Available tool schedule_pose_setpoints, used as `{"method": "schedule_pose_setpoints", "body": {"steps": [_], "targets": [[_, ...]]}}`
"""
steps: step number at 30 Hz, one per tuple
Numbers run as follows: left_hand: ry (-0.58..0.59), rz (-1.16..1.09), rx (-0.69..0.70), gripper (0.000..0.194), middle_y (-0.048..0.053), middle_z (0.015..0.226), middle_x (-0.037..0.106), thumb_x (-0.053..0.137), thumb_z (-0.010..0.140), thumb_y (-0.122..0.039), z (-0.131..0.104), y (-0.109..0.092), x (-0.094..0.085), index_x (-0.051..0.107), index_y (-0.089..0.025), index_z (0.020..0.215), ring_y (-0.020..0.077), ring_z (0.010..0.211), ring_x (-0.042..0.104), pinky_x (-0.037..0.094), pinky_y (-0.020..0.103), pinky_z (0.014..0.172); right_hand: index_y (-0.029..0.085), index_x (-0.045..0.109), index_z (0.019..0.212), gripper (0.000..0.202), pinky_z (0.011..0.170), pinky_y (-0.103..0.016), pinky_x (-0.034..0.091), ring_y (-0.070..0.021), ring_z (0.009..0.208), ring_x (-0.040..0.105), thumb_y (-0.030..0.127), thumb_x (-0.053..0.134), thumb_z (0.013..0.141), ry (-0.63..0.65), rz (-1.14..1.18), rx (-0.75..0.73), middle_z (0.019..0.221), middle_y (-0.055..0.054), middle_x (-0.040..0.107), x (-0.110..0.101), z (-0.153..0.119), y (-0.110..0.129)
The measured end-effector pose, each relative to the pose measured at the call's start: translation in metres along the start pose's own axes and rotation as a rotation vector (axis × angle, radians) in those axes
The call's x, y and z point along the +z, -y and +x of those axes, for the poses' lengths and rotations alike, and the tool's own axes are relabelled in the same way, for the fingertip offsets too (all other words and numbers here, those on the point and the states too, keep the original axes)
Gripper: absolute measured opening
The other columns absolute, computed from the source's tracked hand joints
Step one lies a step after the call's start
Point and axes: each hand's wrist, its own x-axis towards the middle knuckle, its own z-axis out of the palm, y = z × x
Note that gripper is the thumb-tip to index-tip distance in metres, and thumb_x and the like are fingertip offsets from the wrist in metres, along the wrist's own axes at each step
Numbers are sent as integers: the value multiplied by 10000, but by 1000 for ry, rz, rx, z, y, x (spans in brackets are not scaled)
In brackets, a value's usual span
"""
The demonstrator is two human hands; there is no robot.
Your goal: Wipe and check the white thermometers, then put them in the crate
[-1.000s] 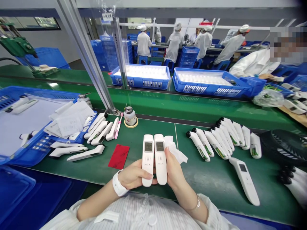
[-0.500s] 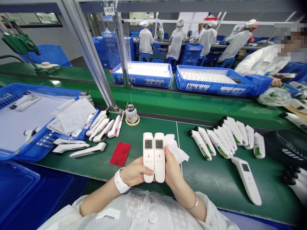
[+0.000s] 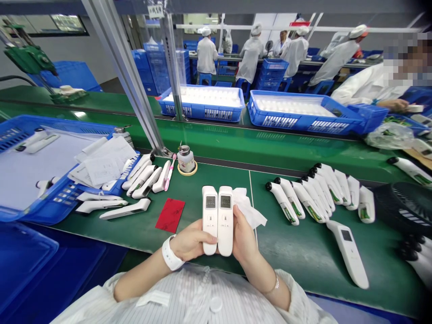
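Two white infrared thermometers are held upright side by side in front of me, their small grey screens facing me. My left hand (image 3: 193, 240) is closed on the left thermometer (image 3: 209, 218), its thumb across the lower front. Around the right thermometer (image 3: 225, 222) my right hand (image 3: 245, 234) is closed, fingers hidden behind it. A white tissue (image 3: 248, 209) lies on the bench just beyond my right hand. Left of the thermometers is a red sheet (image 3: 170, 214). Another white thermometer (image 3: 349, 254) lies screen up to the right.
Several thermometers with exposed green boards (image 3: 283, 202) lie in a row at right, beside a black fan (image 3: 405, 209). At left stand a blue crate (image 3: 50, 204), more thermometer bodies (image 3: 145, 182), a pink toothbrush (image 3: 170, 172) and a bottle (image 3: 185, 158). A co-worker (image 3: 367, 85) sits across the bench.
Both thermometers stay in my hands almost unmoved. The view has shifted very slightly. Across the bench, the co-worker's hand has moved up and right and holds a white piece.
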Motion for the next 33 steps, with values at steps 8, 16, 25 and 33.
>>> {"method": "schedule_pose_setpoints", "body": {"steps": [8,16,25,33], "targets": [[-95,290,172,551,74,1013,625,760,630,-199,1,3,4,530,-161,1130,199,922,580,445,302,784,239,622,995,276,912,-344,464,-217,1039,585,317,629,731,65,-49,-134,993,10,686,-5,1,-4],[-203,687,345,690,105,1214,529,760,632,-234,1,4,1,394,-190,1216,244,1082,526,444,363,875,291,415,1239,621,1019,-418,392,-223,1192,492,235,703,693,190,-207,-186,1277,-34,539,-12,4,-11],[-335,843,407,471,52,995,588,595,674,-88,2,5,0,442,-174,1111,189,905,577,452,323,793,279,401,1233,485,942,-427,458,-224,1092,562,318,603,794,299,-629,-416,1191,-68,585,-29,18,-9],[-367,757,326,261,-6,792,556,549,644,-76,0,0,-7,467,-168,873,110,678,515,406,234,608,194,654,937,207,768,-472,493,-304,943,594,292,504,834,41,-1712,-836,1020,-141,633,-96,57,40]]}}
